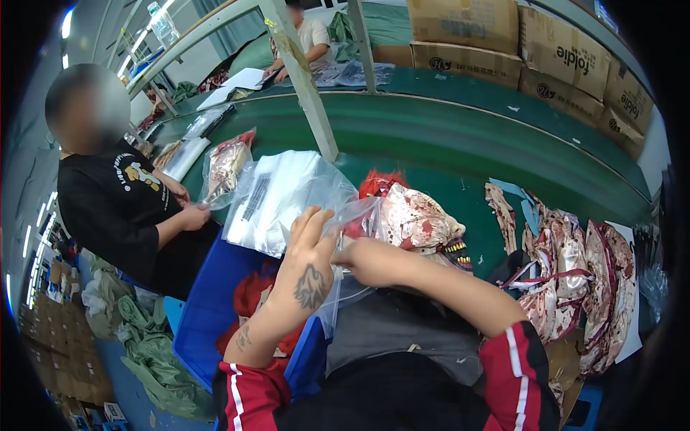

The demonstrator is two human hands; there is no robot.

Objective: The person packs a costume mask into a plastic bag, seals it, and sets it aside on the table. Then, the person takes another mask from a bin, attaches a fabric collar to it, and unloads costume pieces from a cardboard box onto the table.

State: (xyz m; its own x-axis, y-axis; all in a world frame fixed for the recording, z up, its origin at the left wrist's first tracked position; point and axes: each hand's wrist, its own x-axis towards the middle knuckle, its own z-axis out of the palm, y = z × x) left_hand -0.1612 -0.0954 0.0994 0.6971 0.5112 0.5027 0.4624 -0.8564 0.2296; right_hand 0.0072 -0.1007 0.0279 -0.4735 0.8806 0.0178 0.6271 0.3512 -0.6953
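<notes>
Head view, centre: a clear plastic bag hangs between the hands, its film overlapping the left edge of a blood-spattered, toothed mask on the green table. Most of the mask lies uncovered, so it appears not yet bagged. The right hand, reaching from lower right, curls its fingers around the film; the left hand rises from below, fingers upward, its hold unclear. Upper left, a co-worker's hand grasps a filled bag.
</notes>
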